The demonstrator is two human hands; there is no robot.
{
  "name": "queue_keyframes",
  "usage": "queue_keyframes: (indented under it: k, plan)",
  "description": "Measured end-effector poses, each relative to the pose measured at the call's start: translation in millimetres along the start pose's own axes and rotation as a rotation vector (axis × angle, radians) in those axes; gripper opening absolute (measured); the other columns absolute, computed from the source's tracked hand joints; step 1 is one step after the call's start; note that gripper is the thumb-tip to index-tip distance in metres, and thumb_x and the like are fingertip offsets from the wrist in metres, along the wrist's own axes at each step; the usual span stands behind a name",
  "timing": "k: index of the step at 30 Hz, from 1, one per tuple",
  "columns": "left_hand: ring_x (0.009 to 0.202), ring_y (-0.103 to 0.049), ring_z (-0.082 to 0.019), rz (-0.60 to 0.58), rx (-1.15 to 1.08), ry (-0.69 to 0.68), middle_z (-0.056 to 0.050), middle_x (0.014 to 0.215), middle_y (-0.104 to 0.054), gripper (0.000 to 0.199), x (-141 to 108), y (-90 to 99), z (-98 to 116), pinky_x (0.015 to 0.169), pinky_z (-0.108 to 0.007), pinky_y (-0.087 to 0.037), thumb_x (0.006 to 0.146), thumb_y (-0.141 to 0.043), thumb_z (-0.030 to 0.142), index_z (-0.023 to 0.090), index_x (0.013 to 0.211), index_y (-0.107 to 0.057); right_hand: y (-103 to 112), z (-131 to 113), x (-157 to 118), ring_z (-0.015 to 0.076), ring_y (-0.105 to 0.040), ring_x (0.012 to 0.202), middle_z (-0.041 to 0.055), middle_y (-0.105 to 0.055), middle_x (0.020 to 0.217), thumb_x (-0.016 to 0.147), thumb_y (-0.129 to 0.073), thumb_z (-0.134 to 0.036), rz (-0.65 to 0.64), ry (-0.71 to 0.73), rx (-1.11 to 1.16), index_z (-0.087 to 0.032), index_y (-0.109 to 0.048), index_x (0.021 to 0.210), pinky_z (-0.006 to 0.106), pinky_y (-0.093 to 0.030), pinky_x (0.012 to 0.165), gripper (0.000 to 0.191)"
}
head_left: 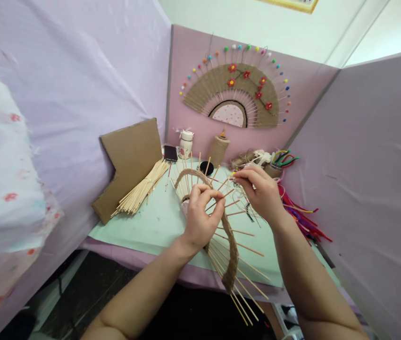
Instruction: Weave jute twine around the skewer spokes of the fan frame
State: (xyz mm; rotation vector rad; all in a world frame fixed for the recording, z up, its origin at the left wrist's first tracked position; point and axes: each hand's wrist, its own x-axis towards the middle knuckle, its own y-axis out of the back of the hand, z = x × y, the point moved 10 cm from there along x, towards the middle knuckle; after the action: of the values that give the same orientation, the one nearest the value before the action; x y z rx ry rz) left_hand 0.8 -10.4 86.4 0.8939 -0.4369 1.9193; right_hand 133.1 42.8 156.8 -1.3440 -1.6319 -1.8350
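A half-made fan [231,243] of thin wooden sticks, with a band of brown twine woven through them, spreads out in front of me over the table's front edge. My left hand [203,215] is closed in a pinch on the fan at the upper part of its band, and its fingers cover part of the sticks there. To the right, apart from the band, my right hand [260,191] pinches thumb and fingertips together just beyond the stick tips. What it holds is too small to make out; a tiny coloured spot shows by the fingertips.
A bundle of wooden sticks [142,189] leans on cut cardboard [133,153] at left. Behind stand a white jar [186,141], a twine spool [218,150] and a black round object [206,168]. Pipe cleaners [301,219] lie right. A finished fan [211,87] hangs on the back panel.
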Motion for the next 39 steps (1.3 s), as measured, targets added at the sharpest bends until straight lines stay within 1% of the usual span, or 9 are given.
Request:
queue_keyframes:
  k: [6,10,13,18,21,24,26,33,39]
  plan:
    - [0.091,-0.053,-0.016,0.078,-0.079,0.008,-0.003,0.093,-0.048,0.008,-11,-0.4,-10,0.086,-0.032,-0.047,0.085,-0.06,0.024,0.021,0.09,-0.065,4,-6,13,0.0165,-0.058,0.072,0.0027,-0.062,0.077,0.089,-0.06,-0.026,0.038,0.007,-0.05,-0.021,-0.063,0.083,0.03,-0.046,0.067,0.008]
    - [0.099,-0.049,-0.019,0.023,-0.097,-0.048,-0.005,0.099,-0.046,0.02,-17,-8.1,-15,0.091,-0.038,-0.046,0.089,-0.052,0.028,0.023,0.104,-0.064,-6,1,17,0.0158,-0.055,0.067,0.0018,-0.06,0.073,0.088,-0.061,-0.033,0.021,-0.057,-0.046,-0.022,-0.062,0.079,0.029,-0.044,0.064,0.015]
    - [0.104,-0.048,-0.02,0.007,-0.085,-0.076,-0.006,0.104,-0.045,0.021,-17,-9.9,-16,0.096,-0.041,-0.043,0.089,-0.053,0.027,0.023,0.107,-0.063,-10,2,17,0.015,-0.053,0.063,0.0014,-0.059,0.071,0.088,-0.061,-0.033,0.024,-0.09,-0.038,-0.022,-0.061,0.076,0.029,-0.043,0.062,0.017]
    - [0.106,-0.05,-0.02,0.026,-0.078,-0.06,-0.006,0.105,-0.046,0.017,-10,-7.5,-15,0.098,-0.04,-0.042,0.087,-0.058,0.027,0.023,0.102,-0.063,-12,0,12,0.0141,-0.052,0.062,0.0009,-0.058,0.07,0.089,-0.059,-0.033,0.136,-0.168,-0.03,-0.022,-0.059,0.076,0.028,-0.045,0.061,0.017]
    - [0.108,-0.05,-0.02,0.017,-0.067,-0.064,-0.006,0.108,-0.046,0.015,-9,-6.0,-12,0.099,-0.041,-0.041,0.086,-0.059,0.026,0.023,0.099,-0.064,-18,-2,8,0.0153,-0.056,0.071,0.0035,-0.06,0.08,0.089,-0.058,-0.033,0.173,-0.196,0.046,-0.022,-0.057,0.078,0.027,-0.047,0.058,0.016]
    - [0.114,-0.049,-0.022,-0.026,-0.045,-0.093,-0.008,0.117,-0.049,0.015,-8,-5.9,-8,0.101,-0.043,-0.039,0.086,-0.059,0.025,0.023,0.1,-0.063,-25,-2,4,0.0181,-0.059,0.091,0.0081,-0.062,0.105,0.089,-0.057,-0.032,0.18,-0.193,0.178,-0.022,-0.056,0.083,0.025,-0.049,0.056,0.012]
    - [0.115,-0.05,-0.023,-0.054,-0.021,-0.129,-0.008,0.12,-0.052,0.015,-6,-5.5,-4,0.102,-0.045,-0.037,0.086,-0.059,0.024,0.022,0.1,-0.063,-32,0,4,0.0185,-0.06,0.097,0.0089,-0.061,0.114,0.09,-0.056,-0.031,0.15,-0.203,0.272,-0.022,-0.054,0.084,0.026,-0.051,0.059,0.011]
    - [0.113,-0.052,-0.023,-0.095,-0.009,-0.176,-0.008,0.117,-0.059,0.018,-3,-3.8,-4,0.1,-0.044,-0.037,0.085,-0.06,0.026,0.023,0.103,-0.06,-49,12,5,0.0153,-0.062,0.082,0.0033,-0.064,0.088,0.089,-0.057,-0.033,0.098,-0.257,0.477,-0.022,-0.05,0.079,0.028,-0.05,0.066,0.017]
    - [0.111,-0.052,-0.022,-0.062,-0.163,-0.026,-0.01,0.117,-0.056,0.037,-6,-2.4,-25,0.092,-0.039,-0.042,0.085,-0.058,0.027,0.021,0.119,-0.046,-54,19,5,0.0147,-0.06,0.078,0.0031,-0.063,0.087,0.087,-0.06,-0.036,0.093,-0.303,0.54,-0.022,-0.052,0.08,0.027,-0.049,0.063,0.018]
